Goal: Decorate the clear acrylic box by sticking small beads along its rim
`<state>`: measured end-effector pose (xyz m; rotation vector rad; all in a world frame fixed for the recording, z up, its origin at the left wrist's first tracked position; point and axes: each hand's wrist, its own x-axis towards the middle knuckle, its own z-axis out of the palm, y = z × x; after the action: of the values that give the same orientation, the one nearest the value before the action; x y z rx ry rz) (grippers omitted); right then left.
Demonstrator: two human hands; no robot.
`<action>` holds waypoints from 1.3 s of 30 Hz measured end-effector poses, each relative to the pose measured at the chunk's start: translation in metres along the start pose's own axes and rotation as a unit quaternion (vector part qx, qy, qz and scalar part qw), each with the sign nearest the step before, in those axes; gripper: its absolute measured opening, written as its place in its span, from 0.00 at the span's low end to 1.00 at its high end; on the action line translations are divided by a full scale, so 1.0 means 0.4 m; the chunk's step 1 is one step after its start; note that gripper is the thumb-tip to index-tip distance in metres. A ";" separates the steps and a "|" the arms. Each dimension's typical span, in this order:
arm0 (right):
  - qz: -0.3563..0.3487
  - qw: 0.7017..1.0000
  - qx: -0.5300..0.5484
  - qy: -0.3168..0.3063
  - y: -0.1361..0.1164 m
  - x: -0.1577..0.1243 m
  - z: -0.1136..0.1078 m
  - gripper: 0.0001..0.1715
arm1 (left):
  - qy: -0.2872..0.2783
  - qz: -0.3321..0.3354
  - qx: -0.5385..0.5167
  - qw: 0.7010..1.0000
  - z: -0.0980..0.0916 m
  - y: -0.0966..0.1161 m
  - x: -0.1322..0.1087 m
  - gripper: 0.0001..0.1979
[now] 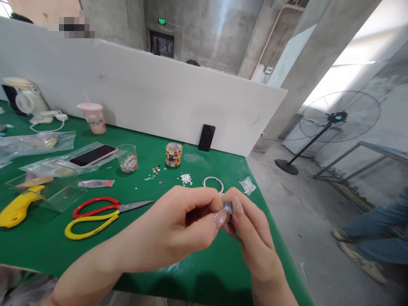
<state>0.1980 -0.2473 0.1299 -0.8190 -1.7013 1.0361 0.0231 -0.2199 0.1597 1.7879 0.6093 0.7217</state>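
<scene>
My left hand (180, 227) and my right hand (251, 231) meet above the near right part of the green table (47, 250). Between their fingertips they pinch a tiny blue-grey piece (228, 208); most of it is hidden by the fingers. Beyond the hands lie a white ring (213, 182), a small heap of white bits (186, 179) and scattered coloured tiles (154, 172). A jar covered in coloured tiles (174, 154) and a clear cup of tiles (128, 158) stand further back.
Red and yellow scissors (102, 216) lie to the left, near a yellow-handled tool (19, 207), a clear box (52, 187), plastic bags and a phone (92, 155). A white partition (153, 93) backs the table. A person's legs (376, 238) and a floor fan (338, 119) are at right.
</scene>
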 end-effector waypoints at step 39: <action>0.029 0.996 0.065 -0.044 -0.003 0.000 0.000 0.22 | -0.016 -0.004 -0.029 0.999 -0.001 -0.017 0.013 0.12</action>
<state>0.1978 -0.2477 0.1312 -0.7522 -1.6725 1.2262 0.0257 -0.2139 0.1542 1.7400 0.5685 0.6965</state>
